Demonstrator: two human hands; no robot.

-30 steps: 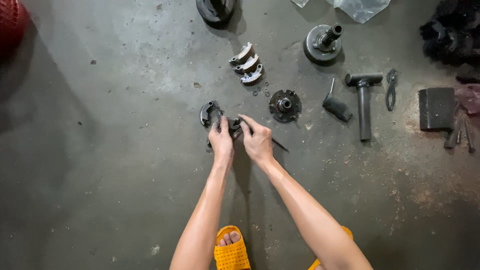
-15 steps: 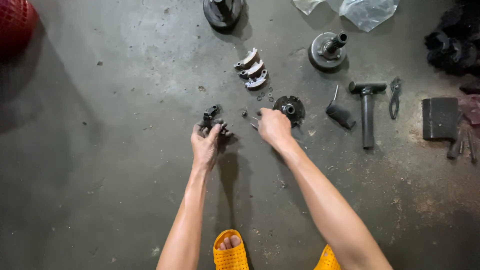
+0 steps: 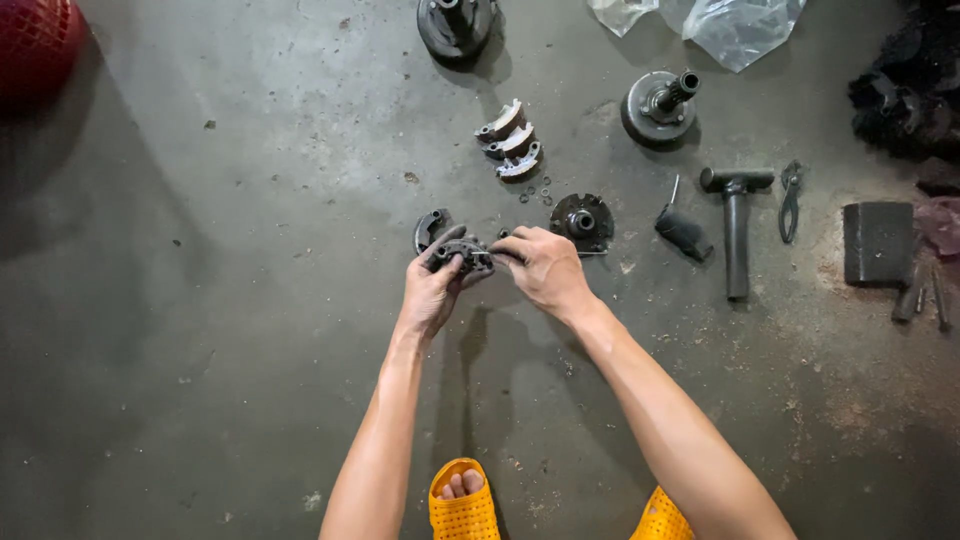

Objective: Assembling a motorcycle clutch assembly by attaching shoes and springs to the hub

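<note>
My left hand point(image 3: 432, 288) grips a small dark curved metal part point(image 3: 462, 252), a clutch shoe, held just above the concrete floor. My right hand point(image 3: 542, 268) pinches the same part from its right end, fingers closed on it. A second dark curved shoe point(image 3: 429, 227) lies on the floor just beyond my left hand. A round dark plate with a centre hub point(image 3: 581, 220) sits right behind my right hand. Three grey curved shoes point(image 3: 510, 139) lie stacked farther back, with small washers point(image 3: 536, 192) near them.
A T-handle tool point(image 3: 736, 216), a dark-handled tool point(image 3: 683, 230), pliers point(image 3: 790, 202) and a black block point(image 3: 877, 243) lie to the right. Two round drums point(image 3: 658, 105) point(image 3: 455, 25), plastic bags point(image 3: 740, 25), a red ball point(image 3: 35, 40) and my orange sandals point(image 3: 462, 512) are around.
My right hand reached toward the hub plate half a second ago and has come back to the left hand. Both hands now hold the small part together.
</note>
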